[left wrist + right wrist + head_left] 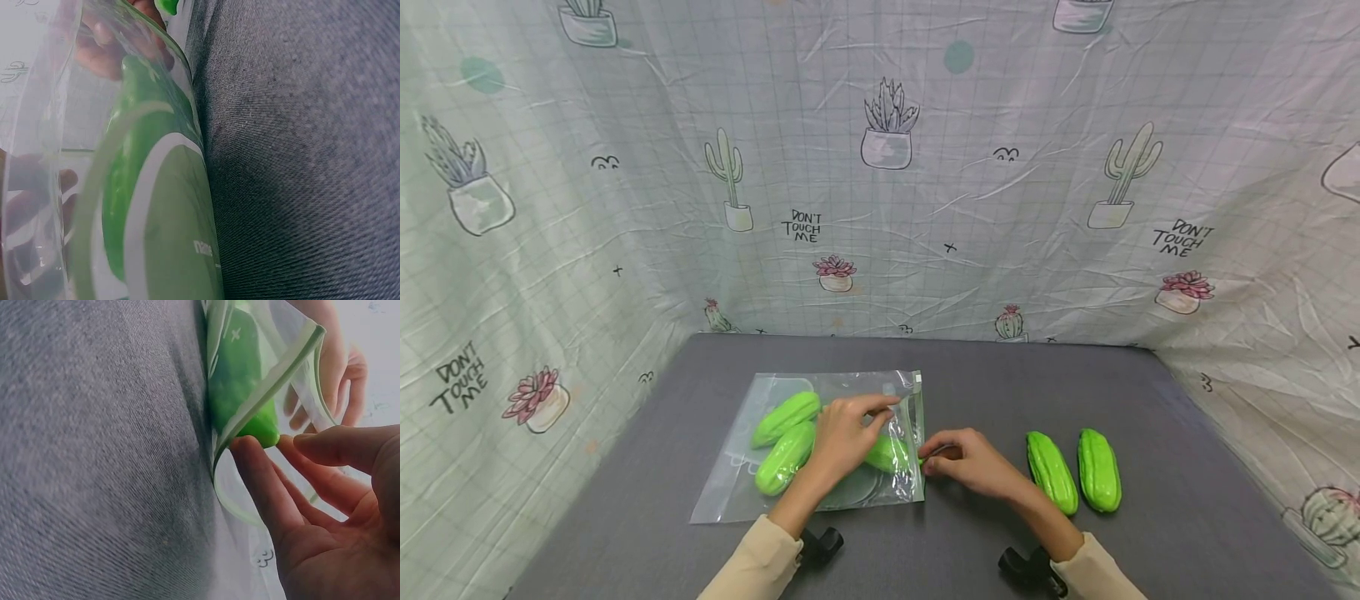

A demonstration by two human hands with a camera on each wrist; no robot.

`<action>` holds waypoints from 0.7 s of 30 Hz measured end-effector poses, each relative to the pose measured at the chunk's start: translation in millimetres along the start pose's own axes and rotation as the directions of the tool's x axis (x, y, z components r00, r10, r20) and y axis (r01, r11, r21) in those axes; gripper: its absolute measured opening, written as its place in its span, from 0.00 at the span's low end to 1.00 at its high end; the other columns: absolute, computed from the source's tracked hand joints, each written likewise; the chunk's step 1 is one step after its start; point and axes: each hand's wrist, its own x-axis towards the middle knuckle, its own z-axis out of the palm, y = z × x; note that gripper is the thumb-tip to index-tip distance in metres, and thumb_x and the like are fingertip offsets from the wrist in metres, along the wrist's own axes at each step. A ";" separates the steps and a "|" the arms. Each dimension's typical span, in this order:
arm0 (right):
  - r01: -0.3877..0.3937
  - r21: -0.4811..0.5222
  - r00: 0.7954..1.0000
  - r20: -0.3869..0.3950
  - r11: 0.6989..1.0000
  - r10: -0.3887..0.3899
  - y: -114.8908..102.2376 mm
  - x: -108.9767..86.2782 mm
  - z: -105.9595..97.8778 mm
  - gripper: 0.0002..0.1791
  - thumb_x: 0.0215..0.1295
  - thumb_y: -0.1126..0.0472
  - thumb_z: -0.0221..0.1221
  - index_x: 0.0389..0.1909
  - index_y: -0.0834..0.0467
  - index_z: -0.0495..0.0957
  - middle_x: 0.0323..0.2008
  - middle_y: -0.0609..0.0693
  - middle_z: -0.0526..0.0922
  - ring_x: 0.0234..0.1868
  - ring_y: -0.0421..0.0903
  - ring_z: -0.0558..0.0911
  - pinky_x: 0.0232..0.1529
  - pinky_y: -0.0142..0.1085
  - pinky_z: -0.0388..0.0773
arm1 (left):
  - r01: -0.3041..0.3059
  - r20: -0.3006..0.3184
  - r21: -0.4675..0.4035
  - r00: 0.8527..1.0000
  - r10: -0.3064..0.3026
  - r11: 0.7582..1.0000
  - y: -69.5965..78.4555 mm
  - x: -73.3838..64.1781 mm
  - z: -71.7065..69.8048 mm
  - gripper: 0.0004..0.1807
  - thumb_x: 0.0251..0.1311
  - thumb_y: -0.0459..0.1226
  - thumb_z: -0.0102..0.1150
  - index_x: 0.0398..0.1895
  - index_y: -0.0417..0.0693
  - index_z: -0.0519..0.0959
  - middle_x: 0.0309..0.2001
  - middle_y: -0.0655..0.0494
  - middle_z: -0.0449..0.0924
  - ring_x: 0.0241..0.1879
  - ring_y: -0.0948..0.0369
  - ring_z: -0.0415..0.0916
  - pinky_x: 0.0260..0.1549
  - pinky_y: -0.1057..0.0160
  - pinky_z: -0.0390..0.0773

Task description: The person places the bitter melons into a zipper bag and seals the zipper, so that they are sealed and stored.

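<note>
A clear zip bag (722,496) lies on the table with its mouth toward the right. Two green ridged gourds (786,457) rest in its left part. Another green gourd (887,454) is mostly inside near the mouth, its tip (269,430) sticking out past the bag's rim. My right hand (973,462) pinches that tip with its fingertips at the opening. Over the bag, my left hand (846,425) holds the upper layer near the mouth, which stands raised; its fingers show partly through the plastic in the right wrist view.
Two more green gourds (1078,471) lie side by side on the grey table (977,383), right of my right hand. A light curtain (955,192) printed with potted cacti hangs behind and along the sides. Each wrist wears a black camera mount (820,546).
</note>
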 end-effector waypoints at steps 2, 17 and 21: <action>0.005 -0.004 1.000 0.001 1.000 -0.005 0.7 0.3 0.7 0.13 0.73 0.68 0.56 0.52 0.69 0.83 0.47 0.64 0.88 0.44 0.55 0.90 0.45 0.37 0.86 | 0.002 0.000 -0.005 1.000 -0.002 1.000 0.5 0.0 -0.3 0.11 0.61 0.37 0.72 0.47 0.59 0.90 0.37 0.62 0.92 0.14 0.75 0.53 0.12 0.73 0.54; 0.061 0.008 0.998 0.025 0.998 -0.061 2.7 0.6 6.1 0.13 0.73 0.71 0.54 0.51 0.71 0.82 0.45 0.65 0.88 0.43 0.41 0.88 0.46 0.38 0.86 | 0.008 0.002 0.002 1.000 -0.008 1.000 0.2 -0.2 0.5 0.12 0.62 0.37 0.72 0.47 0.60 0.90 0.36 0.64 0.92 0.15 0.75 0.56 0.14 0.72 0.56; 0.066 0.015 0.997 0.048 0.998 -0.067 2.4 1.9 6.6 0.14 0.74 0.71 0.51 0.51 0.70 0.83 0.46 0.64 0.88 0.43 0.38 0.87 0.48 0.41 0.86 | 0.015 0.010 0.001 1.000 -0.015 1.000 -0.4 -0.2 0.8 0.11 0.62 0.37 0.71 0.47 0.61 0.90 0.36 0.64 0.92 0.15 0.75 0.56 0.14 0.72 0.56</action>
